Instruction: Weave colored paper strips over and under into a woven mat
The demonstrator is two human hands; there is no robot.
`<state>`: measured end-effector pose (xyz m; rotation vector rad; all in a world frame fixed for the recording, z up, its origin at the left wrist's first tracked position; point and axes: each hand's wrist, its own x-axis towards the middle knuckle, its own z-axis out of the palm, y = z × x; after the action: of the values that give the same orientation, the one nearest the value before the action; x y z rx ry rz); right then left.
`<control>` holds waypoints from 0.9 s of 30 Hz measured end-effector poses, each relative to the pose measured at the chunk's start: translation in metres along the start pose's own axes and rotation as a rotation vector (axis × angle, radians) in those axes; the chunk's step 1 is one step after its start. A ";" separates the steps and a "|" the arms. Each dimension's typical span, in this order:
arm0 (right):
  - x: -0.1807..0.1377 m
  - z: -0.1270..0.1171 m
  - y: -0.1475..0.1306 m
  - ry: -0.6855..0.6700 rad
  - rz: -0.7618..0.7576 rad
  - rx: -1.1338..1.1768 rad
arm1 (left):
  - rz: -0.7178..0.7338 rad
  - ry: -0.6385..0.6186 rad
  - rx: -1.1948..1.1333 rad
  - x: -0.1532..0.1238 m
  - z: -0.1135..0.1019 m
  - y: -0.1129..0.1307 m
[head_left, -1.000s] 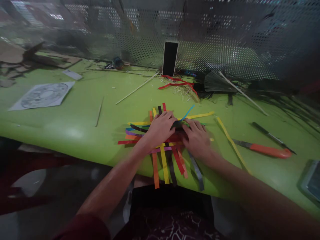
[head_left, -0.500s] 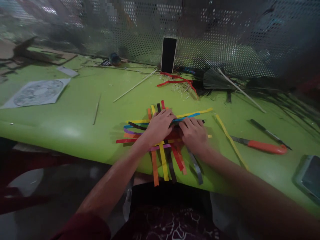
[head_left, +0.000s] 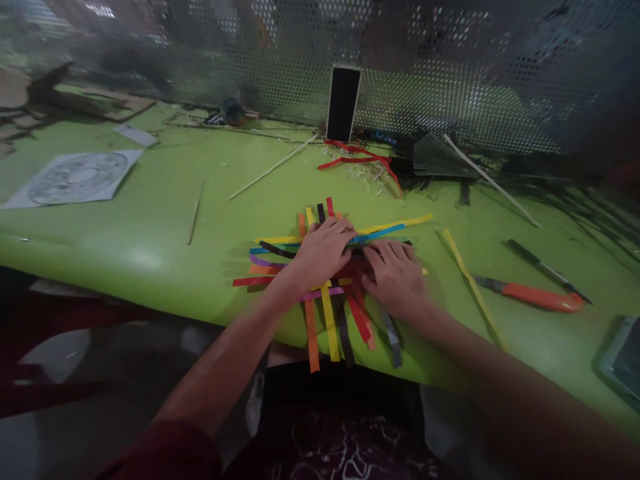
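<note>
Presumably to steady the strips (head_left: 329,321), the left hand (head_left: 326,248) lies on them, fingers half-bent; the right hand (head_left: 397,275) curls, any grip hidden.

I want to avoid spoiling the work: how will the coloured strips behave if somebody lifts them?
The strips would probably be floppy, since a black end at left bows. They look thin and flat, so likely light. Some might slip, as their ends stick out loose.
</note>
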<state>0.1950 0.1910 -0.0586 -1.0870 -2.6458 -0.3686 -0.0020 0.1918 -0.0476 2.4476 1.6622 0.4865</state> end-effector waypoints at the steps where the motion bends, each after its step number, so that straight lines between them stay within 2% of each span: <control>1: 0.000 0.000 -0.001 0.001 -0.002 0.001 | -0.002 0.001 -0.001 0.000 0.000 0.000; 11: 0.010 0.003 -0.005 -0.056 0.008 -0.063 | -0.021 0.005 -0.044 0.002 0.002 -0.005; 20: 0.006 0.006 -0.005 -0.005 0.050 -0.013 | -0.023 0.001 -0.052 0.002 0.001 -0.007; 27: 0.007 0.006 -0.004 -0.026 0.052 0.018 | 0.002 0.005 -0.061 0.003 0.003 -0.010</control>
<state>0.1870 0.1949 -0.0624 -1.1602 -2.6321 -0.3213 -0.0093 0.1985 -0.0526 2.4068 1.6229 0.5362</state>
